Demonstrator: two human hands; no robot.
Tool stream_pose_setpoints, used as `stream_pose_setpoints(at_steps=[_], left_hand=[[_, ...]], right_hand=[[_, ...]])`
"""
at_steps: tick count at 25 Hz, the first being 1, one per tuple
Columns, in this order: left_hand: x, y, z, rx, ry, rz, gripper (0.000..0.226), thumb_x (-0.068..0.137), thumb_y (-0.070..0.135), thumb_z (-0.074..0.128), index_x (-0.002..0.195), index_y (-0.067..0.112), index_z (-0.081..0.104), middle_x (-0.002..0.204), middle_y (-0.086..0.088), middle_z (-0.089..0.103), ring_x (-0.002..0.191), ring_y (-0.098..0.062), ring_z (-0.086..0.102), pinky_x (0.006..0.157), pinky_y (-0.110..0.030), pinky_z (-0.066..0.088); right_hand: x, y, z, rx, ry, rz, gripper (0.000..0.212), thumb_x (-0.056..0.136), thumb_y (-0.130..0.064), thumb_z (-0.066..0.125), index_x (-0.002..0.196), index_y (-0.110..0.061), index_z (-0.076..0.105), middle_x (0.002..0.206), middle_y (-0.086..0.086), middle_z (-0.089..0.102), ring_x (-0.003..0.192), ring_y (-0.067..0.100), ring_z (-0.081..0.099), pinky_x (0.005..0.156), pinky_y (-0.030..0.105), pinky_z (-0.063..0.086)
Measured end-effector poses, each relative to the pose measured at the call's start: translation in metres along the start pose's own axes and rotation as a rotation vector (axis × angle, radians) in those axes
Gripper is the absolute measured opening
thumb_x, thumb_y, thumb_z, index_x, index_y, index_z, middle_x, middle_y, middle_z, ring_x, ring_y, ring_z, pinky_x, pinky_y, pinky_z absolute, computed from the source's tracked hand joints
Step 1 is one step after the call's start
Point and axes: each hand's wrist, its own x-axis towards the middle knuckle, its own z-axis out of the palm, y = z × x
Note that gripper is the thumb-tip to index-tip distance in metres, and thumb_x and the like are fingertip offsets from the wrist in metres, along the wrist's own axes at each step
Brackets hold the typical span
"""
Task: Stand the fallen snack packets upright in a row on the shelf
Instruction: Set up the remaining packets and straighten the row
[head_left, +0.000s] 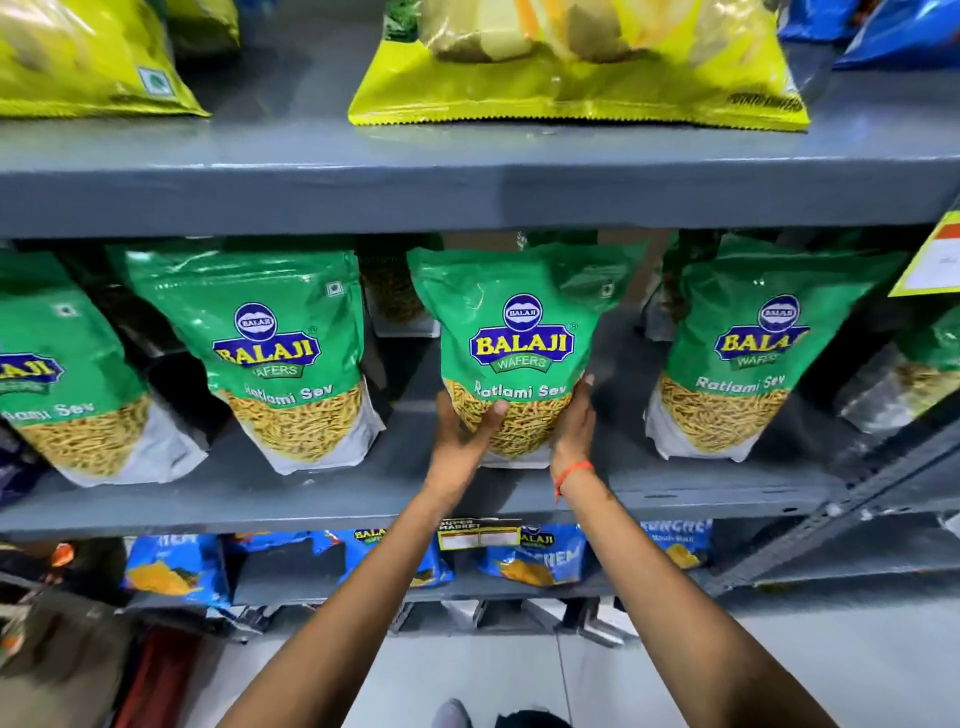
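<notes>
Snack packets: four green packets of sev stand along the front of the middle shelf, all with the label to the near side.
Packet in hand: the centre packet is upright on the shelf, between the two hands, and its top leans a little to the far side.
Left hand: the left hand is open around the lower left corner of the centre packet, the thumb lying on the clear window; it presses the packet and does not close round it.
Right hand: the right hand lies flat and open against the lower right edge of the same packet; a red thread is on this wrist.
Neighbours: the left-centre packet and the right packet stand upright, well apart from the centre one; the far-left packet is cut by the frame edge and leans.
Behind the row: more packets show in the gaps at the far side, dark and partly hidden; I cannot tell if they stand or lie.
Progress: in my judgement most of the front row is already standing, and the centre packet is now being settled in place.
Left to do: probably to release it, to make the spacing even, and to check the packets behind and at the far right edge.
Other shelves: yellow bags above and blue bags below are not part of this row.
</notes>
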Motion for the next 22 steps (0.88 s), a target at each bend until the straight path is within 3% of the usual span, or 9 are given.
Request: stream_pose_setpoints(at_steps=[2, 3, 5, 7, 9, 13, 17, 20, 22], left_hand=[[-0.005, 0.006, 0.002, -0.024, 0.117, -0.015, 0.091, 0.063, 0.075, 0.06, 0.131, 0.018, 0.036, 0.139, -0.006, 0.048, 0.123, 0.001, 0.049, 0.103, -0.029, 0.046], [-0.008, 0.012, 0.001, 0.03, 0.22, 0.038, 0.091, 0.071, 0.074, 0.052, 0.139, 0.018, 0.029, 0.148, -0.005, 0.038, 0.134, -0.005, 0.038, 0.113, -0.037, 0.035], [-0.012, 0.032, -0.005, 0.209, 0.394, 0.303, 0.076, 0.086, 0.06, 0.041, 0.143, 0.015, 0.022, 0.154, -0.005, 0.025, 0.143, -0.015, 0.022, 0.119, -0.041, 0.019], [-0.012, 0.053, -0.016, 0.357, 0.487, 0.555, 0.064, 0.093, 0.044, 0.039, 0.142, 0.006, 0.022, 0.153, -0.01, 0.021, 0.144, -0.028, 0.018, 0.12, -0.046, 0.015], [-0.01, 0.069, -0.03, 0.454, 0.546, 0.668, 0.06, 0.095, 0.038, 0.038, 0.139, 0.0, 0.023, 0.151, -0.014, 0.02, 0.143, -0.037, 0.016, 0.118, -0.054, 0.014], [-0.002, 0.068, -0.082, 0.521, 0.665, 0.646, 0.063, 0.095, 0.039, 0.036, 0.139, -0.004, 0.022, 0.15, -0.031, 0.02, 0.144, -0.033, 0.016, 0.119, -0.048, 0.012], [0.004, 0.05, -0.146, 0.435, 0.751, 0.414, 0.075, 0.092, 0.052, 0.034, 0.145, 0.002, 0.015, 0.156, -0.021, 0.013, 0.146, -0.026, 0.009, 0.12, -0.042, 0.005], [0.009, 0.017, -0.186, 0.314, 0.643, 0.274, 0.092, 0.083, 0.066, 0.041, 0.147, 0.007, 0.009, 0.159, -0.013, 0.008, 0.147, -0.019, 0.007, 0.121, -0.038, 0.008], [0.012, -0.007, -0.203, 0.144, 0.499, 0.128, 0.103, 0.074, 0.073, 0.048, 0.147, 0.011, 0.012, 0.158, -0.007, 0.014, 0.145, -0.013, 0.015, 0.12, -0.035, 0.014]], right_hand=[[-0.005, -0.01, 0.0, 0.029, 0.012, -0.113, 0.045, 0.098, -0.038, 0.027, 0.115, -0.009, 0.057, 0.113, 0.005, 0.058, 0.113, 0.021, 0.054, 0.071, 0.011, 0.049], [-0.008, -0.016, -0.001, 0.01, 0.044, -0.262, 0.047, 0.097, -0.037, 0.028, 0.121, -0.006, 0.052, 0.118, 0.006, 0.055, 0.114, 0.016, 0.049, 0.082, 0.01, 0.048], [-0.022, -0.035, 0.002, -0.122, 0.116, -0.684, 0.053, 0.093, -0.037, 0.029, 0.128, 0.0, 0.043, 0.131, 0.017, 0.049, 0.122, 0.017, 0.042, 0.109, 0.034, 0.035], [-0.037, -0.048, 0.008, -0.262, 0.098, -1.056, 0.055, 0.095, -0.039, 0.028, 0.131, 0.002, 0.038, 0.136, 0.025, 0.044, 0.129, 0.025, 0.034, 0.113, 0.05, 0.025], [-0.056, -0.053, 0.022, -0.335, 0.033, -1.236, 0.056, 0.095, -0.041, 0.024, 0.132, -0.001, 0.035, 0.136, 0.024, 0.042, 0.131, 0.03, 0.03, 0.114, 0.052, 0.022], [-0.087, -0.038, 0.064, -0.359, -0.119, -1.304, 0.051, 0.096, -0.038, 0.025, 0.131, -0.002, 0.032, 0.134, 0.028, 0.043, 0.131, 0.03, 0.03, 0.113, 0.05, 0.024], [-0.105, -0.001, 0.11, -0.453, -0.263, -1.296, 0.044, 0.093, -0.023, 0.034, 0.129, 0.001, 0.04, 0.138, 0.023, 0.042, 0.133, 0.025, 0.034, 0.116, 0.038, 0.024], [-0.105, 0.041, 0.144, -0.455, -0.244, -1.015, 0.049, 0.094, -0.031, 0.031, 0.131, -0.001, 0.04, 0.14, 0.019, 0.041, 0.133, 0.021, 0.033, 0.115, 0.026, 0.021], [-0.096, 0.064, 0.16, -0.357, -0.204, -0.667, 0.05, 0.096, -0.036, 0.028, 0.132, -0.004, 0.04, 0.138, 0.014, 0.044, 0.129, 0.018, 0.037, 0.11, 0.022, 0.024]])
